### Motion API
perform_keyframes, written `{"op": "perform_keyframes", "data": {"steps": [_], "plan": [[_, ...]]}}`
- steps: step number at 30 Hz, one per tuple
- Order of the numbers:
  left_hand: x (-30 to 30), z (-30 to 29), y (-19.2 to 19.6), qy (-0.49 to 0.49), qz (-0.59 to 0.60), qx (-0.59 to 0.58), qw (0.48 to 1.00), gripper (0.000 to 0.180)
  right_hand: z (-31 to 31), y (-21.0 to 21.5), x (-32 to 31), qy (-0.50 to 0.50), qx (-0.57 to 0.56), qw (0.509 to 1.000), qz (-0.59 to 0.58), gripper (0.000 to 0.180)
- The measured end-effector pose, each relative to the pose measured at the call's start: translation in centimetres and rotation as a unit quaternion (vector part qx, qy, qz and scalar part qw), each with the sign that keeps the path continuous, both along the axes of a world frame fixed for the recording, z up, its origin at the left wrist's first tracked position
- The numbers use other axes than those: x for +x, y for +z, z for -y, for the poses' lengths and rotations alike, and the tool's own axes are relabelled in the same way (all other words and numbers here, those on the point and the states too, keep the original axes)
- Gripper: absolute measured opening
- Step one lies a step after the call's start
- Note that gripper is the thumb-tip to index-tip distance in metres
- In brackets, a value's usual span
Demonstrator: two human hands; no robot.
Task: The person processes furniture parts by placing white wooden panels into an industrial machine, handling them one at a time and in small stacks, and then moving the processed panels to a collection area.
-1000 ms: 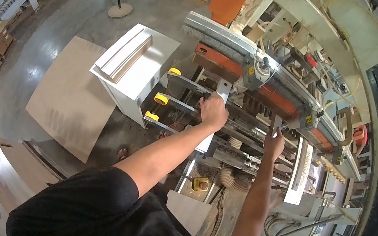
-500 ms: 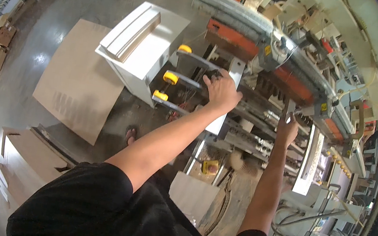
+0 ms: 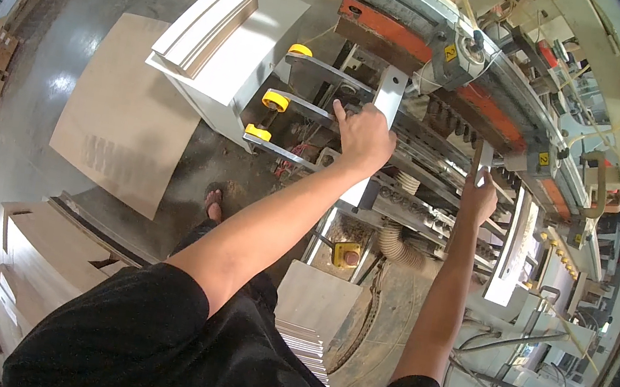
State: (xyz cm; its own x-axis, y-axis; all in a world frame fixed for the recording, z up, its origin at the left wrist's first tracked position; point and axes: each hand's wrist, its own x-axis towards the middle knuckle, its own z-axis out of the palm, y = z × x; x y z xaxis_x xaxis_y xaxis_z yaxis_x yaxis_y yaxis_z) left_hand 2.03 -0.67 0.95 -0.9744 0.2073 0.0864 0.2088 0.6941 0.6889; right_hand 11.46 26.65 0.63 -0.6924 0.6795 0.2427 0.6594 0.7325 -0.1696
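Left hand [image 3: 363, 136]: curling closed over the top of a long pale panel [image 3: 373, 135], fingers wrapping its edge, pressing it down onto the machine bed.
Right hand [image 3: 477, 198]: gripping the near end of a second narrow strip [image 3: 485, 157] standing up from the machine, fingers pinching around it.
Panel: lying across the metal rails [image 3: 303, 104] of the drilling machine [image 3: 490, 112], running away toward the orange beam [image 3: 398, 34], upper end near the grey motor head.
Doing it well: probably keeping the panel flat and square against the rails, holding both pieces steady with even pressure, keeping fingers clear of the row of bits below the beam.
Rails: ending in yellow rollers [image 3: 276, 100], sticking out toward a white cabinet [image 3: 228, 41].
White cabinet: carrying a stack of white moulded boards [image 3: 207, 22] on top.
Floor [image 3: 49, 58]: shining grey concrete, holding a large brown sheet [image 3: 125, 114] lying flat, sawdust gathering under the machine.
Near the feet: stacks of pale boards [image 3: 309, 305], a ribbed dust hose [image 3: 398, 247], a yellow pedal box [image 3: 347, 253].
Room: looking like a busy woodworking shop, cables and more machine parts crowding the right side.
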Motion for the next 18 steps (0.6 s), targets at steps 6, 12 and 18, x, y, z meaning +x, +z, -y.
{"op": "perform_keyframes", "data": {"steps": [6,12,18], "plan": [[-1.6,-0.8,-0.4,0.016,-0.025,0.007,1.000,0.036,0.8,1.1,-1.7,-0.011,-0.015,1.000,-0.021,0.049],[-0.4,-0.3,-0.2,0.004,-0.006,-0.004,1.000,0.037,0.2,-0.1,-0.2,-0.003,-0.006,1.000,-0.026,0.046],[-1.1,-1.1,0.0,0.001,0.005,-0.004,1.000,0.039,-0.7,0.2,-0.8,-0.007,-0.033,0.998,-0.047,0.045]]}}
